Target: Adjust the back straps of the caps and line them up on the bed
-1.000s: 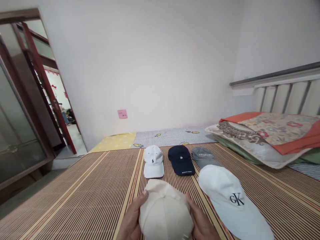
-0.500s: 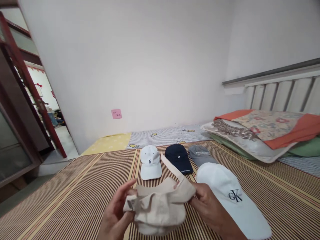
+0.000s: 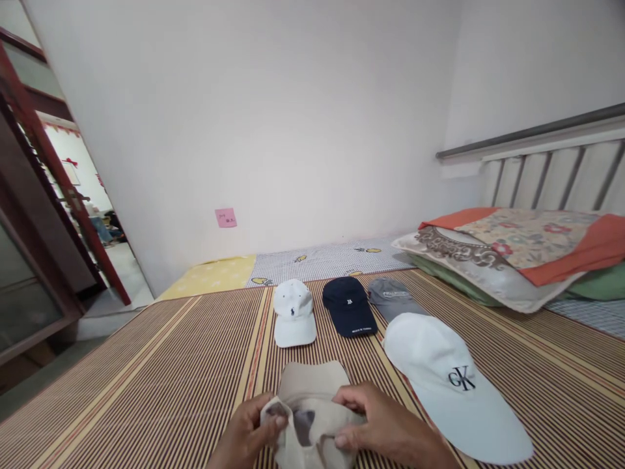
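Note:
A beige baseball cap is held low in front of me, its brim pointing away and its back opening facing me. My left hand pinches the cap's back strap on the left side. On the other side, my right hand grips the crown's edge between thumb and fingers. Just beyond the brim sits a white cap with a small dark logo. Beside it lie a navy cap and, partly behind that, a grey cap. A larger white cap with "CK" letters rests right of my right hand.
A striped bamboo mat covers the bed. Pillows with an orange-edged floral cover lie at the right, beside a radiator. A pink note is stuck on the wall. A red-framed doorway stands at the left.
The beige cap has turned and come lower, so its brim now points away. Its strap no longer sticks up loose on the right. Both hands have shifted their grip; the other caps stay put.

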The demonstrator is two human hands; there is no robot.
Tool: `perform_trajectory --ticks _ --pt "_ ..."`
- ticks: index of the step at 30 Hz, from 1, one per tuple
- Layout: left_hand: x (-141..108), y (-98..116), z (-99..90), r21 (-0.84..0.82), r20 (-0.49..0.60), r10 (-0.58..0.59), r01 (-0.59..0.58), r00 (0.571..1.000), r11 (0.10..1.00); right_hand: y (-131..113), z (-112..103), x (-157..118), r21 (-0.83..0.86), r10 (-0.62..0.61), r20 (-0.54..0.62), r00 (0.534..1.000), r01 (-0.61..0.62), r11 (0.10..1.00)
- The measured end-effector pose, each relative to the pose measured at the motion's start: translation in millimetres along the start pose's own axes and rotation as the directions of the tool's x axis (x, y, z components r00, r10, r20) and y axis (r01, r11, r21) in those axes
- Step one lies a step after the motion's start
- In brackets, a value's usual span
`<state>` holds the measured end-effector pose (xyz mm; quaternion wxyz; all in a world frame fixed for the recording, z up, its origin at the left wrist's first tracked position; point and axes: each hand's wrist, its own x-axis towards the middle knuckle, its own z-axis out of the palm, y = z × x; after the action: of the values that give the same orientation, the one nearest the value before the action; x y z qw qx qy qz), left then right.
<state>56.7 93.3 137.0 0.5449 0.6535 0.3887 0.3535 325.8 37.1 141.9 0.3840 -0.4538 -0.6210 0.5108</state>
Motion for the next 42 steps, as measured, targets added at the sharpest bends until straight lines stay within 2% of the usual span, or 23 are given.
perform_trajectory --ticks 3,7,10,14,18,23,25,28,31,37,42 --pt "-2.7 4.1 -1.5 -0.041 0.072 -0.021 0.024 0.997 0.999 -1.3 1.7 0.0 -0.040 0.004 0.037 0.999 -0.003 0.999" --pt "-6.9 1.7 -3.8 -0.123 0.023 -0.038 0.041 0.999 0.992 1.2 -9.6 -3.6 0.012 -0.042 0.040 0.998 0.041 0.999" --pt "-10.9 3.9 -1.3 -0.220 0.024 -0.091 0.094 0.996 0.971 8.9 -22.7 -7.3 0.022 -0.075 -0.003 0.997 0.075 0.997" --pt "-13.5 12.3 8.6 -0.259 0.070 -0.124 0.138 0.990 0.956 17.6 -29.0 -10.3 -0.092 0.006 -0.089 0.996 -0.014 0.996" --pt "-13.2 16.4 17.9 -0.289 0.074 -0.109 0.126 0.991 0.949 8.5 -20.6 -11.8 -0.148 0.044 -0.127 0.991 -0.062 0.987" --pt "-8.3 10.6 19.7 -0.246 0.023 -0.125 0.127 0.992 0.961 -4.5 -12.5 -10.0 -0.124 0.054 -0.157 0.986 -0.074 0.989" --pt "-5.9 9.4 18.1 -0.194 -0.051 -0.073 0.062 0.996 0.979 -3.9 -12.7 -7.5 -0.038 0.007 -0.174 0.985 -0.014 0.999" --pt "-5.0 13.7 17.6 0.012 -0.159 0.075 -0.074 0.984 0.997 -1.0 -14.9 -4.3 0.133 -0.107 -0.246 0.963 0.143 0.981" --pt "-7.2 20.2 22.1 0.108 -0.162 0.139 -0.123 0.977 0.987 0.3 -16.7 -3.3 0.264 -0.140 -0.276 0.951 0.215 0.940" --pt "-9.0 17.9 29.7 -0.111 -0.049 0.015 -0.020 0.999 0.994 -5.8 -13.7 -4.7 0.239 -0.087 -0.213 0.973 0.138 0.961" --pt "-10.6 10.1 26.5 -0.380 0.005 -0.071 0.068 0.997 0.923 -17.6 -9.6 -9.9 0.292 -0.164 -0.271 0.949 0.244 0.925"
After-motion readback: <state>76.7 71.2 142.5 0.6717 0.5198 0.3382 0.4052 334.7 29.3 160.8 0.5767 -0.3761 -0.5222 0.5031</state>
